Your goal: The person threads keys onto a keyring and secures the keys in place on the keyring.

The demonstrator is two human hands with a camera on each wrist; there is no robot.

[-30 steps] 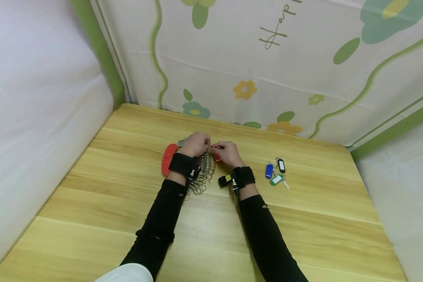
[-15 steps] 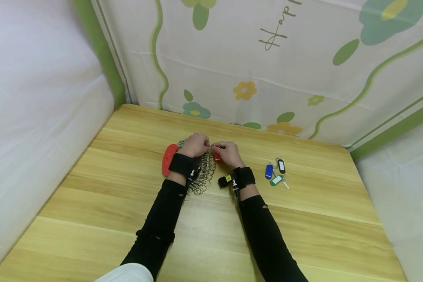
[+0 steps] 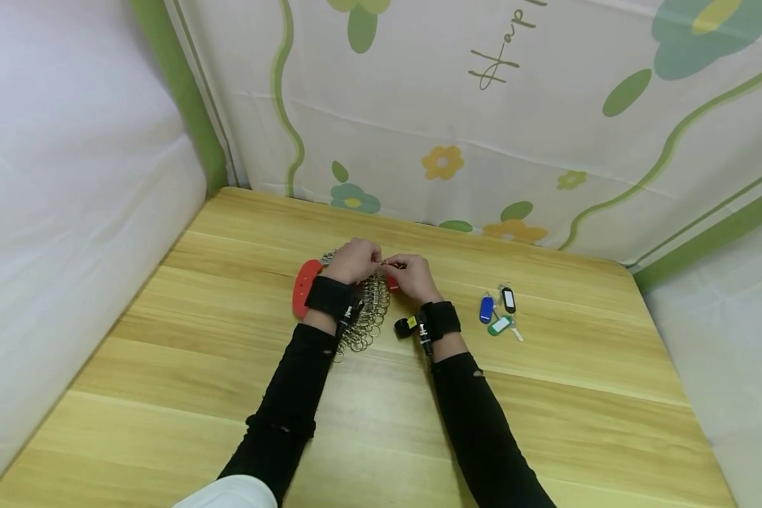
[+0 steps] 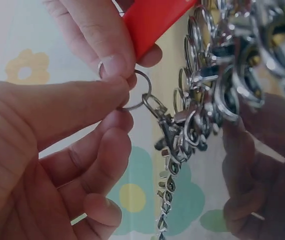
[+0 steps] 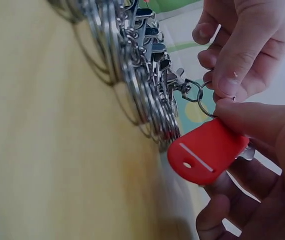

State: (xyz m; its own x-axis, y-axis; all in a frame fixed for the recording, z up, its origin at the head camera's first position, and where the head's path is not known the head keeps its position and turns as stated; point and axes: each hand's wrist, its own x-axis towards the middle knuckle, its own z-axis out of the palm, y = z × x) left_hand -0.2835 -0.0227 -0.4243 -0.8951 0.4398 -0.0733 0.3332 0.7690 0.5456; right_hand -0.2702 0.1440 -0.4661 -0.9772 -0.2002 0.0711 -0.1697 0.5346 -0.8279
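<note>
Table looks basically unchanged from a second ago: the bunch of metal clasps is still near the far edge, a bit left of its middle. Right hand has the red tag pinched, left hand is pinching the small ring looped through one clasp, and neither has budged much. Reads to me like the fiddly ring bit isn't finished, though I can't tell if the tag's actually on it.
</note>
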